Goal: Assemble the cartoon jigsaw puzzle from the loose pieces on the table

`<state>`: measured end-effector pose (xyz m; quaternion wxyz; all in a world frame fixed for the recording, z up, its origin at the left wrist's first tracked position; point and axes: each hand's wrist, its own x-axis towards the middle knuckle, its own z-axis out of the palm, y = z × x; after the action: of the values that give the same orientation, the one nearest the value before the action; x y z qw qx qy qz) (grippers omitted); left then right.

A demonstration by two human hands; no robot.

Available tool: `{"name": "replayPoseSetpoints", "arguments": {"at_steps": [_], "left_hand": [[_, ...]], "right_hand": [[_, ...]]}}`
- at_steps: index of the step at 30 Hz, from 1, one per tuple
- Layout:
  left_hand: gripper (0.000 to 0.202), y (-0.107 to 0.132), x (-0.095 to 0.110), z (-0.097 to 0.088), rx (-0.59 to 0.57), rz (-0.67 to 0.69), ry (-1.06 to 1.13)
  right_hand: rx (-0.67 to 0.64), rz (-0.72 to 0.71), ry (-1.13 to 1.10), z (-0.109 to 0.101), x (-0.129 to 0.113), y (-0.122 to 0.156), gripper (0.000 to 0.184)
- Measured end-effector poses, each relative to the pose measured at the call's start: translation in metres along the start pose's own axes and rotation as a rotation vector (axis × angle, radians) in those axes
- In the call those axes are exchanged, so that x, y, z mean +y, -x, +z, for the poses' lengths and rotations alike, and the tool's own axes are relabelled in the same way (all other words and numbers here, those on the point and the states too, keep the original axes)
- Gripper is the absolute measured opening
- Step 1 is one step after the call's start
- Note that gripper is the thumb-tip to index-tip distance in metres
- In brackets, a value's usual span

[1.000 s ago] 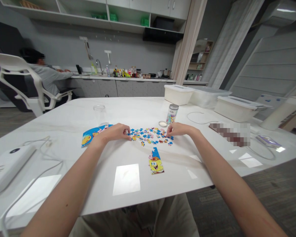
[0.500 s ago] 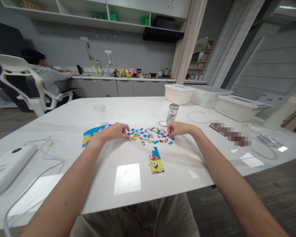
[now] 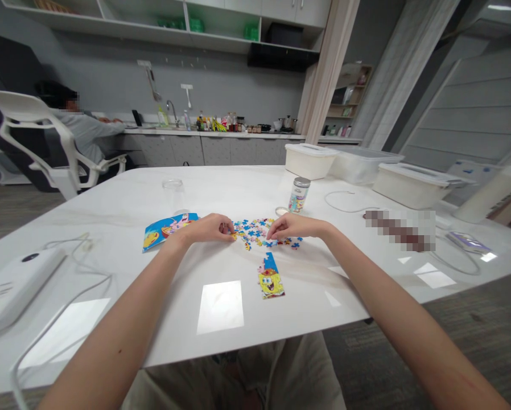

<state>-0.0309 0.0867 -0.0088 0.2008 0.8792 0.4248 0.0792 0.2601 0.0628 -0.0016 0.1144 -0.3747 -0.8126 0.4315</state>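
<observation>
A heap of small blue and coloured puzzle pieces (image 3: 255, 230) lies on the white table (image 3: 238, 188). My left hand (image 3: 208, 228) rests at the heap's left edge, fingers curled and pinched on a piece. My right hand (image 3: 292, 226) reaches into the heap from the right, fingertips pinched among the pieces. A joined puzzle section with a yellow cartoon figure (image 3: 271, 277) lies nearer to me. A picture card (image 3: 168, 228) lies just left of my left hand. A small tube with a metal lid (image 3: 299, 195) and a loose round cap (image 3: 281, 211) stand behind the heap.
A clear glass (image 3: 172, 191) stands further back. White lidded bins (image 3: 309, 159) line the far right. A white device with cables (image 3: 16, 282) sits at the left, a cable (image 3: 345, 199) and a small gadget (image 3: 466, 242) at the right. A person sits in a chair (image 3: 46, 142) at the back left.
My right hand has slid left into the middle of the heap. My left hand has shifted slightly right toward the pieces.
</observation>
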Motion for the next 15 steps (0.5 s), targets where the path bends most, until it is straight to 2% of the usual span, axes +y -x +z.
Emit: {"name": "replayPoseSetpoints", "arguments": {"at_steps": [6, 15], "left_hand": [[0.037, -0.001, -0.003, 0.001, 0.010, 0.030, 0.029], [0.027, -0.002, -0.003, 0.000, -0.039, 0.067, 0.107]], "right_hand": [[-0.004, 0.003, -0.065, 0.004, -0.001, -0.001, 0.025], [-0.021, -0.007, -0.243, 0.013, -0.007, -0.004, 0.022]]}}
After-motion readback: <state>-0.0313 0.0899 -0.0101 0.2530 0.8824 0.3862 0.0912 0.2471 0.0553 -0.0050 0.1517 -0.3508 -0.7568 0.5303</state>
